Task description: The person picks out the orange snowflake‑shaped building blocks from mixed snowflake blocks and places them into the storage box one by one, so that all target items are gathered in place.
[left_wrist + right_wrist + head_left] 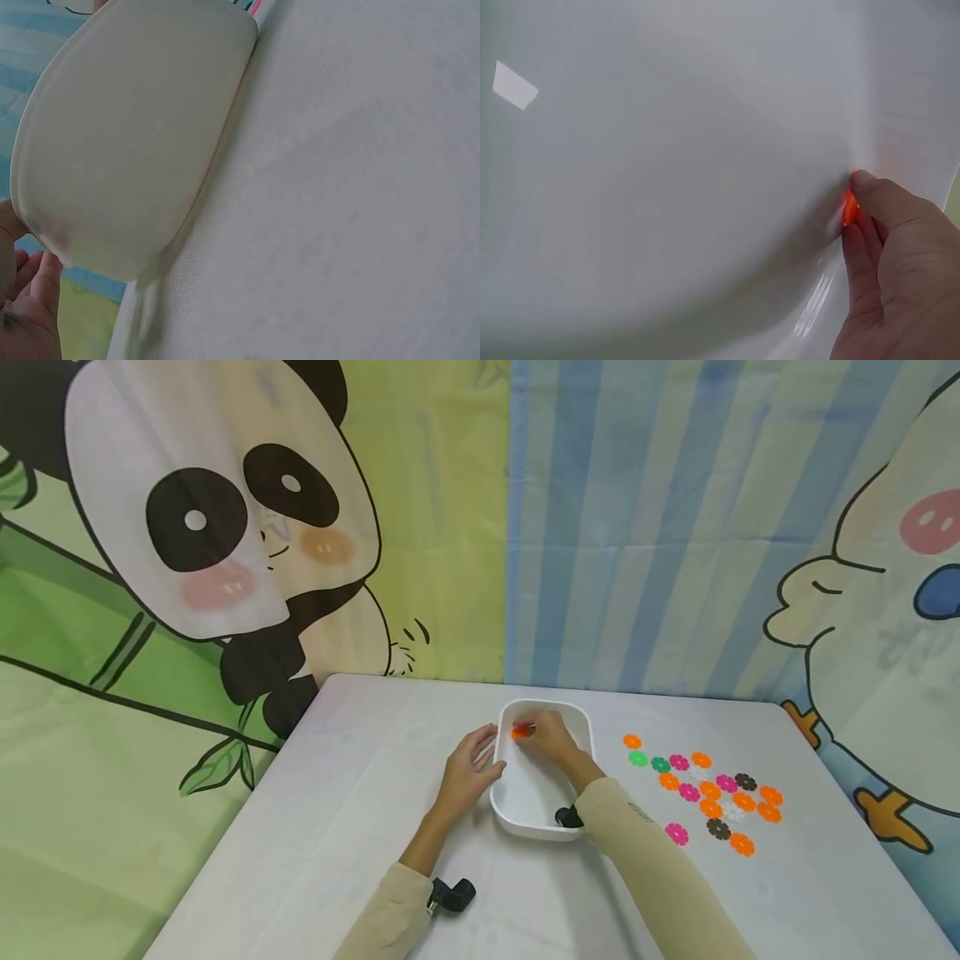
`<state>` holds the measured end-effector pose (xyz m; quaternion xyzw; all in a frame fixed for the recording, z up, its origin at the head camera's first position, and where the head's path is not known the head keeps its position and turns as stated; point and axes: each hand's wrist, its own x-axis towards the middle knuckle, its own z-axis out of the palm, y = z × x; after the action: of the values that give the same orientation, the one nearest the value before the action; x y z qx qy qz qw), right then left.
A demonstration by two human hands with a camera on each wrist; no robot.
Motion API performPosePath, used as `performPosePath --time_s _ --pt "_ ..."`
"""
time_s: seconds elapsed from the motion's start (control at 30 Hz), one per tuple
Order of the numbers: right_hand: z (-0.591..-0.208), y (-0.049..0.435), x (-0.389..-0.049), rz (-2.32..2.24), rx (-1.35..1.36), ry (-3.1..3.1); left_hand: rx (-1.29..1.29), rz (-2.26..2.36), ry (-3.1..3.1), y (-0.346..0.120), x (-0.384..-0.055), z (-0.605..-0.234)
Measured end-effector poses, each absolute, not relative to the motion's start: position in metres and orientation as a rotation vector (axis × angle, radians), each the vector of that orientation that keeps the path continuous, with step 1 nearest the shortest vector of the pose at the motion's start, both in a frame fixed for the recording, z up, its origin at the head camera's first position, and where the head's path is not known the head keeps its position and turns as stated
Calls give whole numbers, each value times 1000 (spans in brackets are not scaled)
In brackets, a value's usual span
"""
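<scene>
My right hand [549, 737] reaches into a white plastic tub [528, 789]. Between thumb and fingers it pinches an orange flower-shaped disc [850, 207], close to the tub's inner wall in the right wrist view. Most of that disc is covered by the fingertips. Along the tub's left side is my left hand [463, 775], thumb and fingers spread and fairly straight near its wall. In the left wrist view those fingers [46, 289] are at the tub's corner, partly cut off by the frame.
To the right of the tub, several flower-shaped discs in orange, pink [688, 792], green [660, 764], white and brown [717, 829] lie scattered on the white table [375, 760]. Black wrist cameras [453, 895] sit on both wrists. A cartoon-printed curtain [450, 527] hangs behind.
</scene>
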<state>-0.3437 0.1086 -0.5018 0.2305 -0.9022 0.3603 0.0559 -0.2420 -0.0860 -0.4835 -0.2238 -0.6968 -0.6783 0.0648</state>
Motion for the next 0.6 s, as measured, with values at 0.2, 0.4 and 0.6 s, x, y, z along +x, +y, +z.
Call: performPosePath --time_s 0.2,0.4,0.6 --pt "-502 107 -341 1145 704 -2726 -686 -2031 -2107 -86 -240 -485" --pt "-497 107 -340 1204 643 -2663 -702 -2013 -2125 -85 -240 -483" --pt "-470 113 -340 1249 655 -2552 -675 -2011 -2139 -84 -240 -479"
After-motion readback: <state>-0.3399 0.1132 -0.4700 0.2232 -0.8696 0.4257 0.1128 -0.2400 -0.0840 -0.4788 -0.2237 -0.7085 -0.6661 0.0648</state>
